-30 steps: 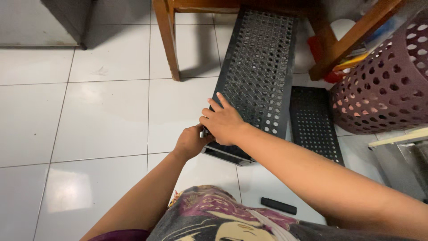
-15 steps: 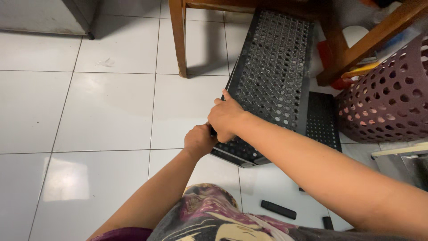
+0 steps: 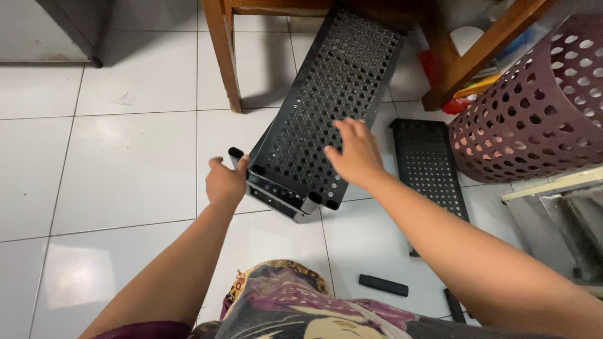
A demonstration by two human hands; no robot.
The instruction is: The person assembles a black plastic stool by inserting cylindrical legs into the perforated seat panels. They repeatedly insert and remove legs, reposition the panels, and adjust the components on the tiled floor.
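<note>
— Since the black perforated shelf panels (image 3: 326, 107) are what you have in hand, where do they sit?

— They lie stacked on the white tiled floor (image 3: 125, 163), tilted, the far end reaching under the wooden table leg (image 3: 223, 56) and the near end raised toward me. Short round sockets stick out at the near corners. I count at least two panels in the stack, edges showing one under the other.

— And your left hand?

— My left hand (image 3: 225, 183) is curled at the near left corner, thumb up, touching the corner socket. I cannot tell whether the fingers actually clamp it or only press against it; they are hidden behind the hand.

— The right?

— My right hand (image 3: 357, 150) lies flat on top of the upper panel near its right edge, fingers spread apart and pointing away from me. It grips nothing, only rests on the holes.

— What is around the stack?

— Just to the right, another perforated panel (image 3: 430, 166) lies flat on the tiles, partly behind my right forearm. Beyond it stands a purple basket with round holes (image 3: 540, 113), near a slanted wooden brace (image 3: 496, 44). Close to my knees, a short black tube (image 3: 383, 285) lies on the floor, well apart from the stack. My patterned garment (image 3: 282, 307) fills the bottom edge.
</note>
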